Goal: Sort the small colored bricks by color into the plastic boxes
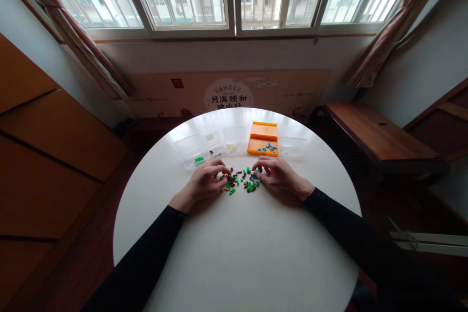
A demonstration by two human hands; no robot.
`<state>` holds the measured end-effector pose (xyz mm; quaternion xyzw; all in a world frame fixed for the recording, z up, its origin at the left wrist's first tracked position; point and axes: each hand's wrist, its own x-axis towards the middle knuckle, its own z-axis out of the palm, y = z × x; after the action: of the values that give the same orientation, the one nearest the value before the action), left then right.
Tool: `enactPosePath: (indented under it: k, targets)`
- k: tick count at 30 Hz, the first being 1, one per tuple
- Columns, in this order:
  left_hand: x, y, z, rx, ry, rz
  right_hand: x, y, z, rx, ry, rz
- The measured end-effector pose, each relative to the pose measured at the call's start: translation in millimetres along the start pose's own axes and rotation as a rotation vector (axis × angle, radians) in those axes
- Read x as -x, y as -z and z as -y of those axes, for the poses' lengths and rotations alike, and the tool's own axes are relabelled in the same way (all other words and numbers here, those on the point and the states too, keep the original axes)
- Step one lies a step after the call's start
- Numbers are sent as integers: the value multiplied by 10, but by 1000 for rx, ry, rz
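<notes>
**Both hands at the pile of small pieces**

Head view: I see my left hand (pixel 206 181) and right hand (pixel 275 174) resting on the round white worktop (pixel 241 253), one at each end of a loose pile of small pieces (pixel 241 180), green, brown and a few blue. The pile lies between the hands, its long axis running left to right, and both hands touch its edges, about equally near. The fingers of each hand are curled, tips pinched down into the pieces; whether either has hold of one I cannot tell.

Just beyond the pile I count four clear boxes (pixel 192 148) and one orange tray (pixel 263 139), in a row. The pieces are too small to count.
</notes>
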<state>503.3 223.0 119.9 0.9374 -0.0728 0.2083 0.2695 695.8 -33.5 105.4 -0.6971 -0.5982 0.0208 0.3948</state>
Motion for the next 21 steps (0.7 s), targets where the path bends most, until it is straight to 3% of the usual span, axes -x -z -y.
enactPosePath:
  k: [21]
  targets:
    - [13,-13,7,-18,-26,17,-2,-119,-50,96,59,-27]
